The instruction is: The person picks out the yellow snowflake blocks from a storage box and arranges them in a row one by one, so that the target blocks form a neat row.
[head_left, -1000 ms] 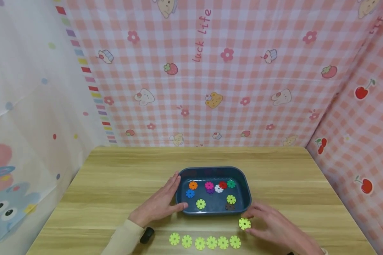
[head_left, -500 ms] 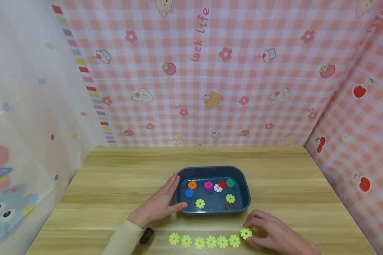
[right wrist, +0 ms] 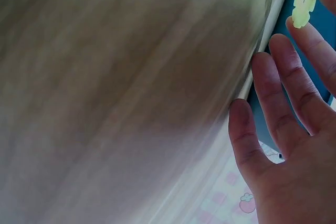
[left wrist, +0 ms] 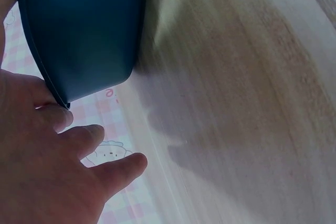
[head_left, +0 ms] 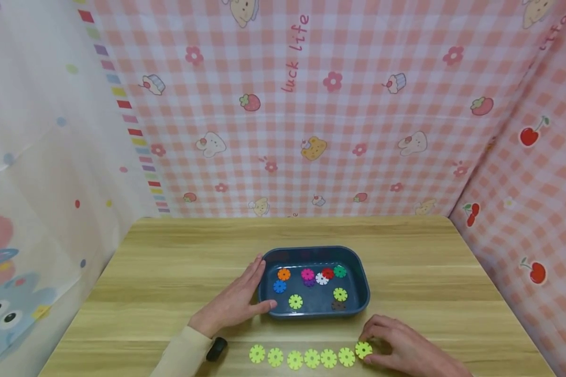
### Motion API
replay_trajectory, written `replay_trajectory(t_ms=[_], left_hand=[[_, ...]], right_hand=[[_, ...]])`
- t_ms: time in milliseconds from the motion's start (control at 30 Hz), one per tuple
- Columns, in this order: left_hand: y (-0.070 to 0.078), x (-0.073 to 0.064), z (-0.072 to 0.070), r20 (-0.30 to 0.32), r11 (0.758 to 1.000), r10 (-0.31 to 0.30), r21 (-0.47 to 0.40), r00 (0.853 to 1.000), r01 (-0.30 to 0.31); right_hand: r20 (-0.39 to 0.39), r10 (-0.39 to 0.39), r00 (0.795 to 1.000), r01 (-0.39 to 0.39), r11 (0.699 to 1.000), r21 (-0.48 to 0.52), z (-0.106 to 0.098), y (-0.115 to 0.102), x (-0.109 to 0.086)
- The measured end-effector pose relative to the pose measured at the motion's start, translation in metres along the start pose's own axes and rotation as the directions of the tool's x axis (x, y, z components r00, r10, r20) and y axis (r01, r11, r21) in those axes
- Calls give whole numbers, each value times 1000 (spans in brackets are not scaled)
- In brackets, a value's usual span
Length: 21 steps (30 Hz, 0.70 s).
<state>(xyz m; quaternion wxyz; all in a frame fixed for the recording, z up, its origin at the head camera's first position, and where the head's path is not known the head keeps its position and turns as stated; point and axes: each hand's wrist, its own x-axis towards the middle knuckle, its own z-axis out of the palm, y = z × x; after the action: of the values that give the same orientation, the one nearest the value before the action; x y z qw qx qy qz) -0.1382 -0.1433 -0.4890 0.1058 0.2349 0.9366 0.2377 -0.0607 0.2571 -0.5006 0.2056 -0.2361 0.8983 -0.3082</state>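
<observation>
In the head view, my right hand (head_left: 401, 345) pinches a yellow-green notched plastic disc (head_left: 363, 350) between thumb and index finger, at the right end of a row of similar discs (head_left: 312, 358). The right wrist view shows this hand (right wrist: 299, 114) with its other fingers extended and the disc (right wrist: 303, 3) at the fingertips. My left hand (head_left: 231, 303) rests against the left side of a dark blue bin (head_left: 368, 293), fingers fairly straight, thumb at the front rim. From the left wrist, the bin's outer wall (left wrist: 84, 30) shows beside the hand (left wrist: 47, 156).
Inside the bin lie several discs: orange (head_left: 284, 274), blue (head_left: 280, 286), pink (head_left: 307, 274), white (head_left: 322, 278), red (head_left: 328, 273), green (head_left: 340, 271), brown (head_left: 338, 306), and yellow-green (head_left: 295, 301). The wooden table (head_left: 170, 262) meets a pink checked cloth (head_left: 283, 188) behind.
My right hand has carried the yellow-green disc from beside the bin's front right corner toward me, down to the right end of the row. The left hand stays at the bin.
</observation>
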Motion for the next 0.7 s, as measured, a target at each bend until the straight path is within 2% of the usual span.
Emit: replay_trajectory(t_ms=[333, 700], left_hand=[[0, 0, 0, -5, 1000, 15, -9, 1000, -15], [0, -1, -1, -5, 1000, 14, -14, 1000, -15]], right_hand=[[-26, -71, 997, 69, 994, -81, 2, 3, 1], [-20, -88, 996, 85, 990, -111, 3, 5, 2]])
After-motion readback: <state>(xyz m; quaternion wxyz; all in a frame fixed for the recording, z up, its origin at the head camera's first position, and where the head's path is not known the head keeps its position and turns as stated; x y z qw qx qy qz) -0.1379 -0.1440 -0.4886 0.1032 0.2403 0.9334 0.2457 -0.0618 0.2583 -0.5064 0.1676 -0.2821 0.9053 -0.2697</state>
